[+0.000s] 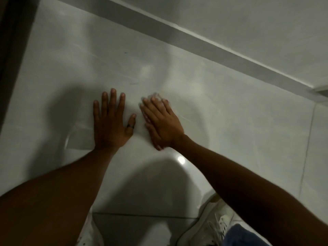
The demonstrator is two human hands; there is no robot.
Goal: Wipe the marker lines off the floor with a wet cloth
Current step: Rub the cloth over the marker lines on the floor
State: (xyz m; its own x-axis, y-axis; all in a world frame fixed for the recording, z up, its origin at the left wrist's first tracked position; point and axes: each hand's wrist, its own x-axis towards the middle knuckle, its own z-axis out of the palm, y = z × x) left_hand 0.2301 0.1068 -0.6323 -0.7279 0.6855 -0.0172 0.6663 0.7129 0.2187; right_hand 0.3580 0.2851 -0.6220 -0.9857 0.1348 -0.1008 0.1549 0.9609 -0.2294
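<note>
My left hand (111, 121) lies flat on the glossy white floor (221, 121), fingers spread, a dark ring on the thumb, nothing under it. Just to its right, my right hand (160, 121) presses flat on a pale, thin cloth (156, 96). The cloth is blurred and mostly hidden under the palm, showing only around the fingertips. Two short, faint dark marker marks are on the floor beyond the hands: one (134, 83) just past my left fingertips and a smaller one (126, 52) farther away.
A grey skirting board (204, 43) runs diagonally along the wall at upper right. A dark door frame (12, 50) borders the left side. My white shoes (211, 226) stand at the bottom, near a tile joint (142, 214).
</note>
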